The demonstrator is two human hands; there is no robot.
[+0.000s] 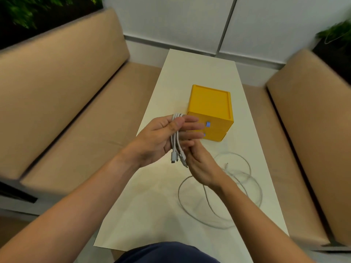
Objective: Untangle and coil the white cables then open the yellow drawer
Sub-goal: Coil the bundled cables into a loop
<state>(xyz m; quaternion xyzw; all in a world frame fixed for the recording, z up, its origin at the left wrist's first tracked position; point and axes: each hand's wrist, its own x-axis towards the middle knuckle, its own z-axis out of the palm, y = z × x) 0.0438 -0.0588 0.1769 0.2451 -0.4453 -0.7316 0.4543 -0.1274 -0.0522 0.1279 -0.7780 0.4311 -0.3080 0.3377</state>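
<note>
1. The coiled white cable [175,139] is in my left hand [161,143], held up over the near half of the table. Its loops hook over the top edge of my fingers, and its plug ends [173,158] hang down below my palm.
2. My left thumb presses the loops flat against my nearly straight fingers, pinching the bundle.
3. My right hand [202,166] comes up from below with its back to me and its fingers curled towards the hanging plugs. I cannot tell whether it grips them or only touches.
4. A second white cable [178,193] lies loose on the table [190,73] in wide overlapping rings, below and to the right of my hands.
5. The yellow drawer unit [209,109] stands just beyond my fingertips, with both stacked drawers pushed in and their small bluish tabs [208,124] facing me.
6. Tan cushioned benches [66,95] run along both long sides of the table.
7. Green plants [22,12] sit in the far corners.
</note>
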